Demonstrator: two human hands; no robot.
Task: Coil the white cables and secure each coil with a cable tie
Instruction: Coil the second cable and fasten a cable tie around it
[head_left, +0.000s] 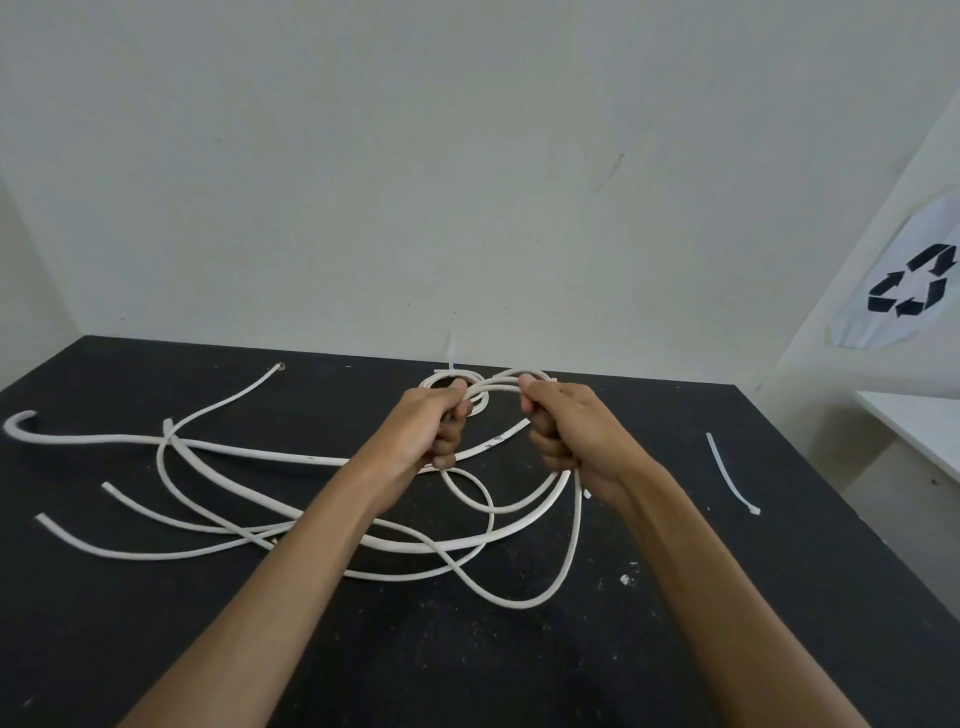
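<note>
Both hands, left hand (434, 431) and right hand (563, 431), grip the cable coil (511, 499) mid-table (156, 649), near the far edge.

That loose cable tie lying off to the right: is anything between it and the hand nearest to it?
Nothing visible. The loose cable tie lies alone on the black table, with bare tabletop between it and the right hand. That hand is busy, though: both it and the left hand grip the white cable being coiled.

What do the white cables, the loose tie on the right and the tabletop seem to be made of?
White cables: likely smooth plastic sheathing; they bend in soft curves, matte.
Loose cable tie: probably thin nylon, a flat strip with a small head.
Tabletop: black, matte, speckled; material unclear.
</note>
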